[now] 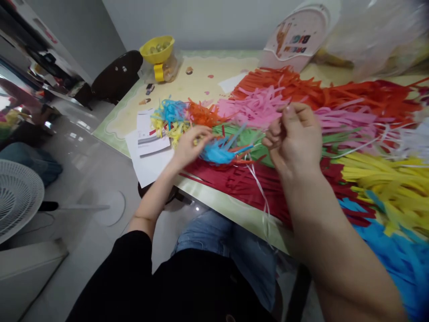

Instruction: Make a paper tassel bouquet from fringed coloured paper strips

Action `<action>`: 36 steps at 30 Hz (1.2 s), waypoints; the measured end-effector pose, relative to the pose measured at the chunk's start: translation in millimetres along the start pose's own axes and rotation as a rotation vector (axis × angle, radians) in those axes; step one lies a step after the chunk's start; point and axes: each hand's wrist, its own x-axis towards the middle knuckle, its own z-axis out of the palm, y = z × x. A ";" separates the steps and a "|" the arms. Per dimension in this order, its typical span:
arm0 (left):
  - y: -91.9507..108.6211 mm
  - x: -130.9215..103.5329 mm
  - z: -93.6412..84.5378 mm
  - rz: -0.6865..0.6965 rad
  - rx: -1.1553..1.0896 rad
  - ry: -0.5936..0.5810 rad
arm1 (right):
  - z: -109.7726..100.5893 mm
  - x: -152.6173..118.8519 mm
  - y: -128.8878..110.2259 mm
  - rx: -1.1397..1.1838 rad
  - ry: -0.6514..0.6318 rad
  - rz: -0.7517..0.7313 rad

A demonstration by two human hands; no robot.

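Note:
A tuft of blue strips [217,152] lies on the table near the middle, with a few orange strips and a white string beside it. At its left end is my left hand [192,145], fingers curved; the contact with the strips is blurred. My right hand [295,134] is raised to the right of the tuft, its fingers closed in a pinch. A thin string seems to run from the tuft toward this hand, but what the fingertips hold is too small to tell. Dark red strips [248,181] and green strips [263,154] lie around the tuft.
Orange-red [288,85], pink [254,107], yellow [392,183] and blue strips [392,250] cover the table's right side. Finished-looking small tufts [172,112] and papers [150,156] lie left. Behind stand a yellow bowl [157,51] and a pink container [291,38]. A fan [20,197] stands left.

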 end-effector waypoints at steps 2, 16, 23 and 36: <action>-27.7 17.9 -23.1 -0.159 0.267 -0.033 | 0.3 -3.0 1.8 -0.039 -0.068 0.023; -91.9 64.1 -64.2 -0.317 0.487 -0.293 | 21.5 -7.7 9.5 -0.157 -0.175 0.060; -77.2 63.6 -87.9 -0.363 -0.001 0.029 | 43.5 20.2 27.4 -0.413 -0.285 0.030; -54.1 35.9 -52.9 -0.211 0.029 -0.102 | 117.1 47.3 53.3 -1.026 -0.376 -0.053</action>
